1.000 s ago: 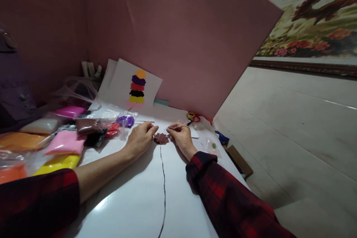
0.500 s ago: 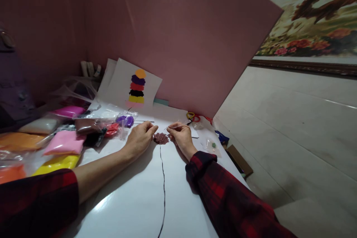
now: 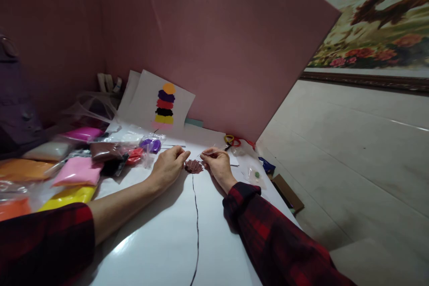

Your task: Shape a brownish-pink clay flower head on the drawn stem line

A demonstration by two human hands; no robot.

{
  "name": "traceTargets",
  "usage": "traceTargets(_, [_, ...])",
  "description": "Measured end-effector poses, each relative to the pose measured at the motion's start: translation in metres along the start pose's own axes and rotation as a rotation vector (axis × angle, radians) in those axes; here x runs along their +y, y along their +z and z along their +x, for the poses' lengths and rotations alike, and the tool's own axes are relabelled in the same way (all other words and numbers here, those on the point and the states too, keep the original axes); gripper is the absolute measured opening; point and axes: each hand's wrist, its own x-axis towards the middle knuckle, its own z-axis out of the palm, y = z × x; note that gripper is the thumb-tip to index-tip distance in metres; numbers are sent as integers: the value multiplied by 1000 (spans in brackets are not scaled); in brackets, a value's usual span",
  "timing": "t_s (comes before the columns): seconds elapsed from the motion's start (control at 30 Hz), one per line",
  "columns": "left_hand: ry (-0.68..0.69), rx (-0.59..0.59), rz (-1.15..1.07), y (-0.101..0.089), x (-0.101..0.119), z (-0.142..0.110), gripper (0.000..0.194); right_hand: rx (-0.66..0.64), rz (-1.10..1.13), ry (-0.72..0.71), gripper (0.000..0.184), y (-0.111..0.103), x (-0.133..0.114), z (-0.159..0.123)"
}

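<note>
In the head view a brown, ragged-edged clay patch (image 3: 193, 166) lies on the white sheet (image 3: 161, 237), between my two hands. From below it a thin dark wavy line (image 3: 197, 219) runs down toward me. My right hand (image 3: 217, 164) is closed in a pinch on a thin, pale needle-like tool (image 3: 208, 153), its tip just above the patch's right side. My left hand (image 3: 170, 163) rests at the patch's left edge, thumb and fingers pressed together. Whatever those fingers may hold is too small or hidden to make out.
Bags of coloured clay, among them a pink bag (image 3: 77, 171) and a yellow bag (image 3: 69, 197), crowd the left side. Behind leans a paper with stacked colour patches (image 3: 165, 103). Scissors (image 3: 229, 140) lie at the back right, and a small clear bag (image 3: 255, 175) near the right edge.
</note>
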Motion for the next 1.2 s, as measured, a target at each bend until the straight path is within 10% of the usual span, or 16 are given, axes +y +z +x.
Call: traceTargets(1.2, [12, 14, -10, 1, -3, 1, 32, -92, -63, -32, 15, -3, 5, 1])
